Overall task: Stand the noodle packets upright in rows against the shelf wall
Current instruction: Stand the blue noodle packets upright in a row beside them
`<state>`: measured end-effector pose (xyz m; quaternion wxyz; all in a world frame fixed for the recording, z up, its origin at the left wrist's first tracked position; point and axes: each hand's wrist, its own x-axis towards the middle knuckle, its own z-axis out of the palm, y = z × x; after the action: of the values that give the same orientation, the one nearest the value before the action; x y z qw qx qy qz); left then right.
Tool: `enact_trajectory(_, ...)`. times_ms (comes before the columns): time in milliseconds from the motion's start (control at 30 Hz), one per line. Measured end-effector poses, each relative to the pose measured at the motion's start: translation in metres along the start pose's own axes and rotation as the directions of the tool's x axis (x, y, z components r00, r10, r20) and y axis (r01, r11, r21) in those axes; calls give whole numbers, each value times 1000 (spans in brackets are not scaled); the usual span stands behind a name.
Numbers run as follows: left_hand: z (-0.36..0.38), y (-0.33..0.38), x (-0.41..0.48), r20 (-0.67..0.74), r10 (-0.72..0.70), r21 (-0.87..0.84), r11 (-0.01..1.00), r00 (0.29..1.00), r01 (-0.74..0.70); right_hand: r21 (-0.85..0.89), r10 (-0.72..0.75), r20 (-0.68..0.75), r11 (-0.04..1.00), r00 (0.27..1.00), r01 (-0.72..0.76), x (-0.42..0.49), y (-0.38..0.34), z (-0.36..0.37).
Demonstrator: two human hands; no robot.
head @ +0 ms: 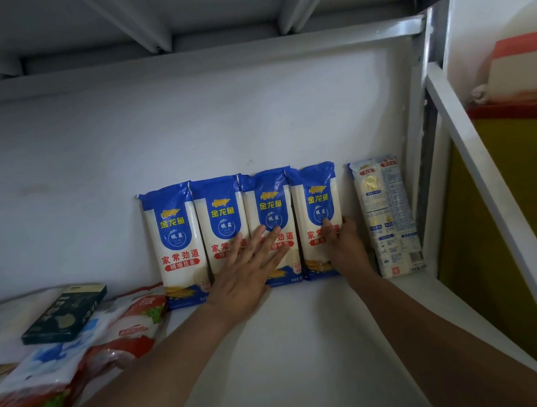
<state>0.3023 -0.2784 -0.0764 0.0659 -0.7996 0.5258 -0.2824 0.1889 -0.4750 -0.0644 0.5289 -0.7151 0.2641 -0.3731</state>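
Observation:
Several blue-and-white noodle packets stand upright side by side against the white shelf wall. My left hand lies flat with spread fingers across the second and third packets. My right hand holds the right edge of the fourth packet, fingers on its front. One more noodle packet stands apart at the right, back label outward, leaning on the wall near the shelf post.
At the left of the shelf floor lie red-and-white bags and a dark flat box on top of other bags. A metal shelf post and diagonal brace bound the right side. Another shelf hangs overhead.

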Motion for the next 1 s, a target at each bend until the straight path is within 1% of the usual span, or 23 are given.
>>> enact_trajectory(167,-13,7,-14,28,39,-31,999,999,-38,-211,-48,5,976,999,48,-7,-17,-11)
enact_trajectory(267,-32,11,-33,48,40,-86,996,998,-35,-261,-80,13,962,997,81,-13,-31,-25)
enact_trajectory(333,-46,11,-52,105,56,-165,986,993,-38,-280,-122,-25,954,992,110,-16,-37,-37)
enact_trajectory(400,-59,12,-74,142,64,-236,971,988,-29,-355,-167,-118,928,979,115,-18,-38,-51)
enact_trajectory(500,-67,11,-99,216,-15,-272,959,976,75,-472,-144,-267,882,953,1,-21,-28,-72)
enact_trajectory(567,-68,8,-108,270,-62,-259,957,961,135,-524,-88,-314,846,945,-96,-22,-14,-84)
enact_trajectory(633,-68,4,-112,283,-91,-268,948,955,170,-525,-27,-299,839,954,-142,-19,2,-90)
enact_trajectory(733,-67,1,-118,277,-105,-297,936,955,189,-421,68,-290,887,955,-191,-11,14,-90)
enact_trajectory(800,-67,1,-121,276,-114,-302,932,954,199,-366,78,-298,911,951,-190,-6,16,-87)
enact_trajectory(900,-66,1,-124,292,-118,-268,942,949,200,-350,94,-329,912,940,-214,-1,20,-82)
enact_trajectory(1000,-68,-1,-127,298,-129,-290,932,946,218,-316,121,-351,918,928,-239,-5,18,-79)
